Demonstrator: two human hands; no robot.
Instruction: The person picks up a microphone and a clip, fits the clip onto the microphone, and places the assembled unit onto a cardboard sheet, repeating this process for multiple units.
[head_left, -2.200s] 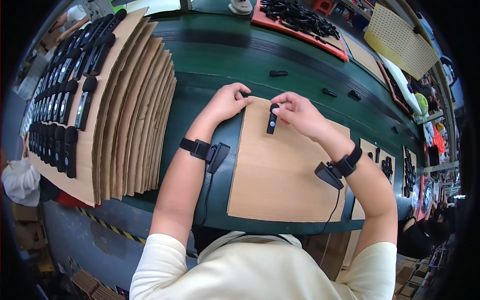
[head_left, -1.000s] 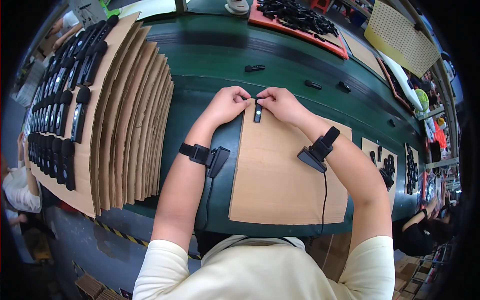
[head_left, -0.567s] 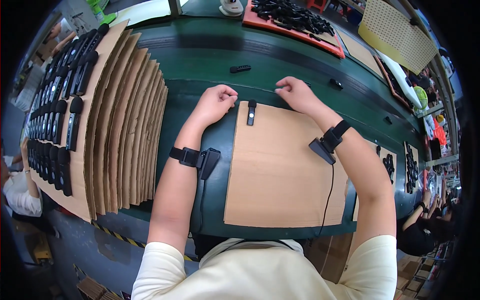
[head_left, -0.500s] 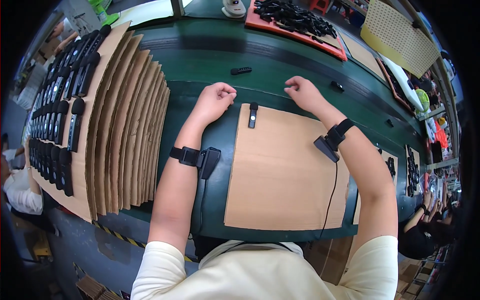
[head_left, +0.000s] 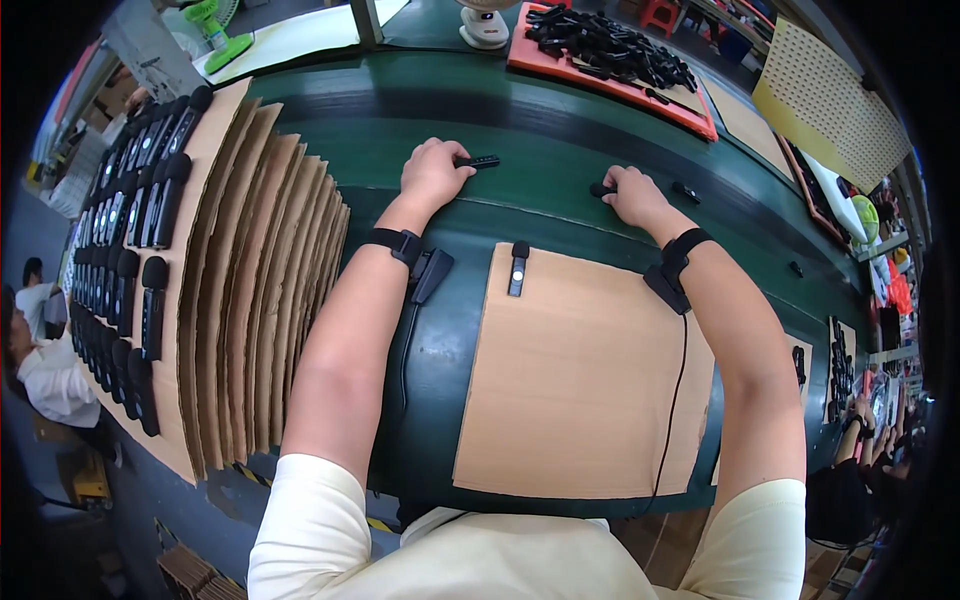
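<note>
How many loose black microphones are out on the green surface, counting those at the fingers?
4: first microphone at the left hand, second microphone at the right hand, third microphone just right of that hand, fourth microphone farther right. Others may be hidden.

- Reads as a factory assembly workshop
- Has long green tabletop (head_left: 440, 350), with black parts (head_left: 610, 45) heaped in an orange tray (head_left: 519, 48)
- Shows identical black devices (head_left: 153, 310) in rows on stacked cardboard sheets (head_left: 250, 300)
- Has co-workers (head_left: 55, 378) both sides, striped floor tape (head_left: 252, 474)
</note>
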